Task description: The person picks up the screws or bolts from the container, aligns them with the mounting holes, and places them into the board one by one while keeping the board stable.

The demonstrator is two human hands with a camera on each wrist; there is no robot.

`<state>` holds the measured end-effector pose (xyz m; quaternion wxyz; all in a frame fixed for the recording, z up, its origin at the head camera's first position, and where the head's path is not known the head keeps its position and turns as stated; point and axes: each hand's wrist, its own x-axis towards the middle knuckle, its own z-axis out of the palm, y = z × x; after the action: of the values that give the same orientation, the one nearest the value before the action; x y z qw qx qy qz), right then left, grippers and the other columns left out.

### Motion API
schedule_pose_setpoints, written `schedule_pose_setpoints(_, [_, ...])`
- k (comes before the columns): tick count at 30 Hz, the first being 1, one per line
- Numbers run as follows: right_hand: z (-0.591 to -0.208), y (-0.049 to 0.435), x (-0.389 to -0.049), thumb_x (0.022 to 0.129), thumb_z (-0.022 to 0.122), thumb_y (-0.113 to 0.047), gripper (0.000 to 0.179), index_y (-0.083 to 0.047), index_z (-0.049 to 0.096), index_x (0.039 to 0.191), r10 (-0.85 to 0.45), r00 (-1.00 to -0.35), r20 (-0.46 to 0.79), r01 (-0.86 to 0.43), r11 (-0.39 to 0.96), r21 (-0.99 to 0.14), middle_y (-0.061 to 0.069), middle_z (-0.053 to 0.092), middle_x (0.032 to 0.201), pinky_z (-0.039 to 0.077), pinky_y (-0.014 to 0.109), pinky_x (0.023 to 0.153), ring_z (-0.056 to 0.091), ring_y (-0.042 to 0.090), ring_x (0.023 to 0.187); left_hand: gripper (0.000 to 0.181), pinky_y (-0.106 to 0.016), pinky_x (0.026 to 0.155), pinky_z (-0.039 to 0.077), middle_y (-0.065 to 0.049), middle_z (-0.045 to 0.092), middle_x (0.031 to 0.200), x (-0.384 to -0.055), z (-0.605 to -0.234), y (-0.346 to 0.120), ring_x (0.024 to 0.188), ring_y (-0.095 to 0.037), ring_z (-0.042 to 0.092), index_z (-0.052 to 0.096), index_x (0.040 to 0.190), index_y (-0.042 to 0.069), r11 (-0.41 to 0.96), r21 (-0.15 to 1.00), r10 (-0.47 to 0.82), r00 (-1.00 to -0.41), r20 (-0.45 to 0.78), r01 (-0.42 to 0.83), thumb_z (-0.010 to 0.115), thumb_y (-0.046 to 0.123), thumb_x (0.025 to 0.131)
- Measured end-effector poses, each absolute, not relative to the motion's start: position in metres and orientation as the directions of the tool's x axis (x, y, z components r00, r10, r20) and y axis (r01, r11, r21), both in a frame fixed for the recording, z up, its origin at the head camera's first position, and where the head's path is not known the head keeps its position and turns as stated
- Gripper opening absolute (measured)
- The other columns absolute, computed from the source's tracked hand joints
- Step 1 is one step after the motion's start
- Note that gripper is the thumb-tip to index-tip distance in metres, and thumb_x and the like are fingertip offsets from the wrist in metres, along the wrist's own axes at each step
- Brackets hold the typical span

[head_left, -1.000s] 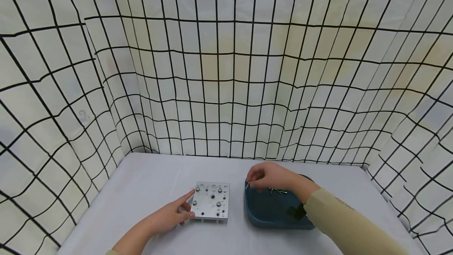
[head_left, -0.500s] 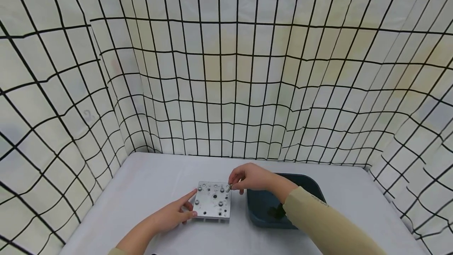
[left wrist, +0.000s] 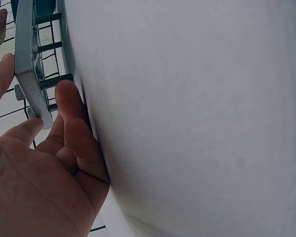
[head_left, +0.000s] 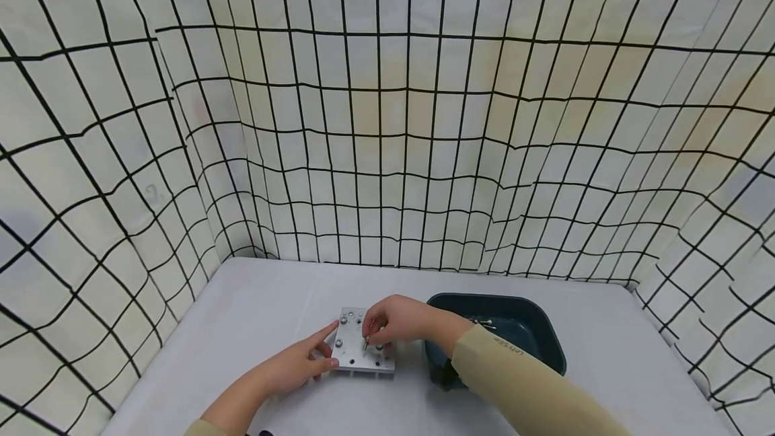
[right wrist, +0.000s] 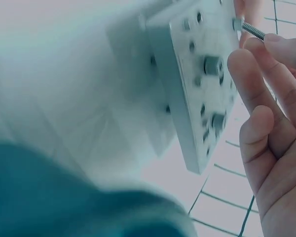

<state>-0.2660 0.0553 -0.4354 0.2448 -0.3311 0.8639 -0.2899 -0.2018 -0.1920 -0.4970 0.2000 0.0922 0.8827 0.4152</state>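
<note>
Screw [right wrist: 253, 31] was pinched between thumb and finger of the right hand [head_left: 399, 320] above the centre of the metal plate [head_left: 354, 346], gripped at its left edge by the left hand [head_left: 297, 365], inside the far edge of the bench [head_left: 272, 288].

Head view high, forward and down; wrist views close, sidelong, the metal plate [right wrist: 190, 89] in both.

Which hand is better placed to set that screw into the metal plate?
Probably the right hand: it pinches the screw over the metal plate, while the left hand touches the plate's left edge.
</note>
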Motion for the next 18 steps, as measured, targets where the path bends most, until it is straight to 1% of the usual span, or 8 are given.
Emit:
schedule_pose_setpoints(3, [-0.435,0.046,-0.261,0.090,0.073,-0.014,0.010,-0.024,0.071,0.090,-0.707,-0.664,-0.243,-0.444,0.635,-0.632,-0.014,0.066,0.080,0.050,0.022,0.063,0.063,0.008,0.067,0.080,-0.036,0.068,0.043,-0.002,0.057,0.108,-0.202,-0.496,-0.192,0.077,-0.019,0.056,0.027,0.157,0.015,0.628,0.778,0.342,-0.900,-0.271,0.004,0.068,0.040,0.093])
schedule_pose_setpoints(10, [-0.438,0.033,-0.256,0.090,0.072,-0.014,0.011,-0.025,0.070,0.090,-0.724,-0.644,-0.247,-0.505,0.645,-0.574,-0.015,0.064,0.080,0.049,0.020,0.063,0.059,0.003,0.064,0.080,-0.035,0.068,0.043,-0.003,0.057,0.110,-0.203,-0.495,-0.193,0.078,-0.018,0.055,0.027,0.157,0.015,0.620,0.784,0.347,-0.897,-0.272,0.002,0.068,0.041,0.093])
schedule_pose_setpoints(15, [-0.441,0.028,-0.254,0.090,0.073,-0.015,0.011,-0.026,0.071,0.090,-0.710,-0.650,-0.271,-0.507,0.671,-0.541,-0.015,0.063,0.079,0.048,0.020,0.064,0.059,0.003,0.065,0.081,-0.036,0.069,0.043,-0.003,0.057,0.111,-0.202,-0.496,-0.194,0.079,-0.018,0.056,0.027,0.158,0.015,0.622,0.783,0.347,-0.897,-0.273,0.002,0.068,0.040,0.093])
schedule_pose_setpoints(18, [-0.443,0.024,-0.252,0.090,0.074,-0.016,0.010,-0.026,0.071,0.090,-0.716,-0.645,-0.268,-0.534,0.673,-0.513,-0.016,0.063,0.079,0.047,0.020,0.066,0.058,0.003,0.068,0.080,-0.036,0.068,0.043,-0.003,0.057,0.110,-0.202,-0.496,-0.194,0.077,-0.018,0.056,0.027,0.157,0.014,0.615,0.788,0.357,-0.895,-0.266,0.010,0.068,0.039,0.093])
